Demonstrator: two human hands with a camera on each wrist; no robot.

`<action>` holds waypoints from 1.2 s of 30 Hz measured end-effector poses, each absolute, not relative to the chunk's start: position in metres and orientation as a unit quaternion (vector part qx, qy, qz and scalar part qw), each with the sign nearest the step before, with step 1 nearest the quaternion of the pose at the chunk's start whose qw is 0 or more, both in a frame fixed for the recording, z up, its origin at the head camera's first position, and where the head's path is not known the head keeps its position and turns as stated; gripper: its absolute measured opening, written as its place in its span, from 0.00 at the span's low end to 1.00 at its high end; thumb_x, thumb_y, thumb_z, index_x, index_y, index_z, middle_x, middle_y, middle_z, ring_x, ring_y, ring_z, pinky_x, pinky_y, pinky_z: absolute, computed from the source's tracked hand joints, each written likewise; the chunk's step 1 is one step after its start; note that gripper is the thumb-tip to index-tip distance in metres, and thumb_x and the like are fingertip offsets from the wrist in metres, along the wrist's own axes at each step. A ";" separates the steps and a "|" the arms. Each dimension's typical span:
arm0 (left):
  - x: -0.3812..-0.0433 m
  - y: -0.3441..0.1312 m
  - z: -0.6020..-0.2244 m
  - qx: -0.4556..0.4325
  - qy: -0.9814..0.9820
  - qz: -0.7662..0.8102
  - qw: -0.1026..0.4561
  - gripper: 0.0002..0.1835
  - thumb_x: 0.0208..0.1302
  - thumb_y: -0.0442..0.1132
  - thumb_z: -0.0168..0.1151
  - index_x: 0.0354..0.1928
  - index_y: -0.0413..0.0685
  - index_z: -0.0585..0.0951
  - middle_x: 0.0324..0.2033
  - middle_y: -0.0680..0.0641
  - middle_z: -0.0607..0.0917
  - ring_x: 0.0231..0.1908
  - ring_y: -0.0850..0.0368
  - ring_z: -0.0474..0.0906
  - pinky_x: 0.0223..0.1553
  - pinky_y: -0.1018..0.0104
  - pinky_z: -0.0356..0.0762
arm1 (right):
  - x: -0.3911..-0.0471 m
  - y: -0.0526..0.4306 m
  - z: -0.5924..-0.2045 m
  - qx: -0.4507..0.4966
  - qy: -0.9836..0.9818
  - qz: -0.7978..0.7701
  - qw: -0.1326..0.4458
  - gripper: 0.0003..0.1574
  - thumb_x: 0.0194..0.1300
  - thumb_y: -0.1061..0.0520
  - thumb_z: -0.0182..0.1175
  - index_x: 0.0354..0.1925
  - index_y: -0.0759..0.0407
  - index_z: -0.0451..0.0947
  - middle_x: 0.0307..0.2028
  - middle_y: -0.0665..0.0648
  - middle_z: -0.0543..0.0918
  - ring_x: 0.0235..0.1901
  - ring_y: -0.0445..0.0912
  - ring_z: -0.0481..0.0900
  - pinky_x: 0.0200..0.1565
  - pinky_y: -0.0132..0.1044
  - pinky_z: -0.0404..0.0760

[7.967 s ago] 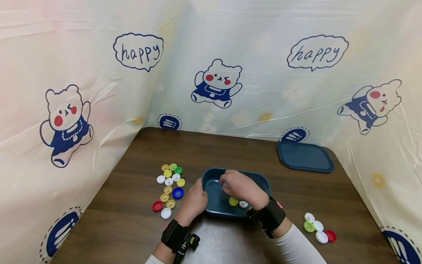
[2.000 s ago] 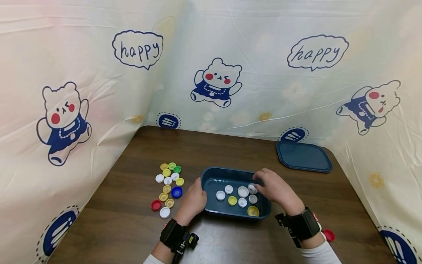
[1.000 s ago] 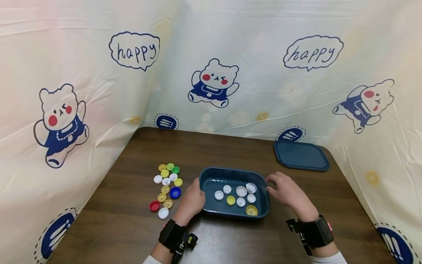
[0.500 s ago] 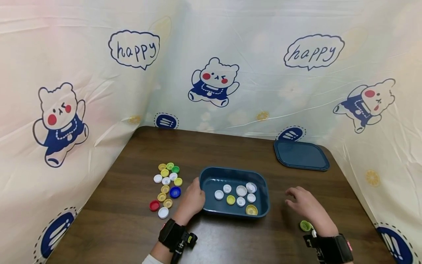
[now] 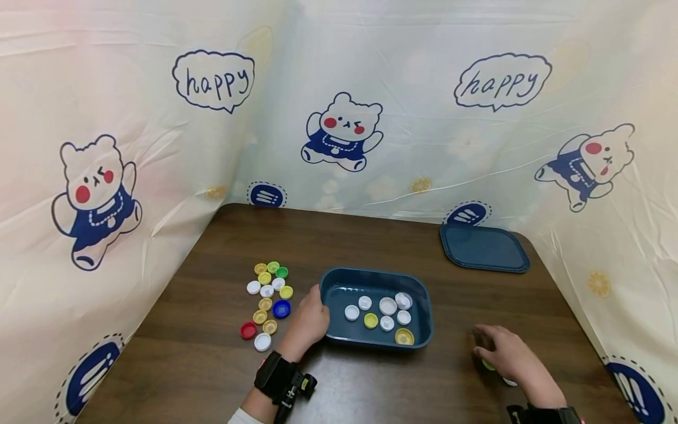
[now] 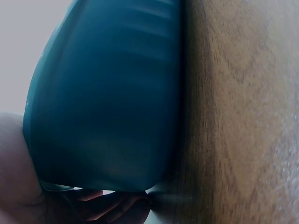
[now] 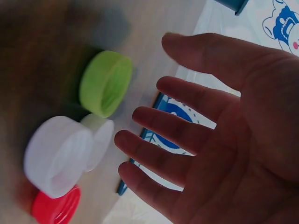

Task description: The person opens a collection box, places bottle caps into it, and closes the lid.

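My left hand [image 5: 311,319] grips the left end of a dark blue plastic box [image 5: 337,292]; the left wrist view shows its fingers [image 6: 110,207] along the outer wall. Inside lie several white bottle caps [image 5: 388,307], a yellow cap [image 5: 371,321] and a larger yellow one [image 5: 405,337]. To the right, my right hand [image 5: 508,353] hovers above a few caps, mostly hiding them in the head view. The right wrist view shows that hand with fingers spread and holding nothing, facing a lime green cap [image 7: 105,84], two white caps [image 7: 58,156] and a red cap [image 7: 56,205].
Left of the box lies a cluster of several caps, among them a blue cap [image 5: 282,309], a red cap [image 5: 248,331] and a white cap [image 5: 262,342]. A flat dark blue lid [image 5: 484,248] rests at the table's back right. A printed curtain [image 5: 344,53] surrounds the table.
More white caps and the larger yellow cap are visible in the box than 8 seconds ago. My right hand has left the box, moving right and down to the right-hand caps. The left hand stays put.
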State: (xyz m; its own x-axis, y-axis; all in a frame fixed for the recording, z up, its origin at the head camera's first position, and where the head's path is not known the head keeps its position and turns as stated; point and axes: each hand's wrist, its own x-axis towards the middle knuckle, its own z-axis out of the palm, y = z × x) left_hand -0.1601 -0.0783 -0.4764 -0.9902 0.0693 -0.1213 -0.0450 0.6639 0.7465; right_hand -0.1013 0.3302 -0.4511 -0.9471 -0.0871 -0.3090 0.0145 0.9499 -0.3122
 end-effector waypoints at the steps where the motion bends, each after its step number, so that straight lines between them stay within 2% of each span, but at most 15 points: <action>1: -0.160 -0.078 -0.476 0.007 0.910 0.409 0.069 0.26 0.75 0.30 0.47 0.72 0.34 0.62 0.66 0.34 0.73 0.63 0.39 0.74 0.59 0.38 0.74 | -0.100 0.331 -0.452 -0.017 0.974 -0.157 0.163 0.38 0.66 0.47 0.68 0.65 0.69 0.72 0.61 0.78 0.73 0.61 0.75 0.69 0.55 0.67 0.73; 9: -0.160 -0.078 -0.477 0.010 0.912 0.404 0.063 0.26 0.74 0.30 0.47 0.72 0.34 0.62 0.66 0.33 0.74 0.63 0.39 0.74 0.60 0.38 0.74 | -0.089 0.332 -0.461 -0.048 0.976 -0.160 0.137 0.33 0.60 0.50 0.73 0.59 0.64 0.79 0.54 0.70 0.80 0.55 0.69 0.77 0.52 0.64 0.77; 17: -0.159 -0.079 -0.477 0.001 0.910 0.410 0.069 0.25 0.75 0.31 0.46 0.72 0.35 0.61 0.66 0.34 0.73 0.63 0.40 0.74 0.60 0.37 0.74 | -0.083 0.331 -0.464 -0.062 0.981 -0.162 0.083 0.23 0.55 0.65 0.72 0.51 0.62 0.83 0.48 0.63 0.83 0.51 0.64 0.80 0.51 0.60 0.79; 20: -0.159 -0.079 -0.476 0.002 0.910 0.409 0.068 0.25 0.75 0.31 0.46 0.72 0.35 0.62 0.66 0.34 0.74 0.63 0.40 0.74 0.60 0.38 0.74 | -0.081 0.332 -0.465 -0.064 0.982 -0.163 0.066 0.20 0.55 0.67 0.71 0.48 0.62 0.84 0.45 0.60 0.84 0.49 0.61 0.82 0.49 0.58 0.80; 26: -0.159 -0.079 -0.476 0.007 0.910 0.409 0.064 0.25 0.75 0.31 0.46 0.72 0.35 0.62 0.65 0.34 0.74 0.64 0.40 0.73 0.61 0.38 0.73 | -0.083 0.332 -0.461 -0.060 0.982 -0.162 0.074 0.18 0.55 0.66 0.72 0.46 0.61 0.84 0.44 0.58 0.84 0.48 0.60 0.82 0.49 0.58 0.80; 32: -0.160 -0.079 -0.477 0.011 0.911 0.407 0.066 0.25 0.75 0.31 0.46 0.72 0.34 0.62 0.65 0.34 0.74 0.64 0.39 0.73 0.61 0.38 0.73 | -0.086 0.332 -0.459 -0.043 0.979 -0.154 0.124 0.15 0.56 0.65 0.72 0.43 0.60 0.83 0.42 0.57 0.82 0.45 0.56 0.81 0.46 0.56 0.81; 36: -0.160 -0.079 -0.478 0.012 0.911 0.407 0.064 0.26 0.75 0.30 0.46 0.72 0.33 0.61 0.66 0.33 0.73 0.64 0.38 0.73 0.61 0.38 0.73 | -0.091 0.329 -0.450 -0.049 0.983 -0.146 0.104 0.12 0.56 0.66 0.71 0.40 0.60 0.82 0.41 0.57 0.81 0.41 0.53 0.81 0.41 0.52 0.81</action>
State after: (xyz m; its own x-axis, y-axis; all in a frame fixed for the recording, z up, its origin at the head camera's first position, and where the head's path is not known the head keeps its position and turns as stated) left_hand -0.1595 -0.0788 -0.4778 -0.9915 0.0747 -0.1063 -0.0292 0.6690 0.7427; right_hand -0.0914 0.3294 -0.4501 -0.9734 -0.1276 -0.1902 -0.0669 0.9527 -0.2965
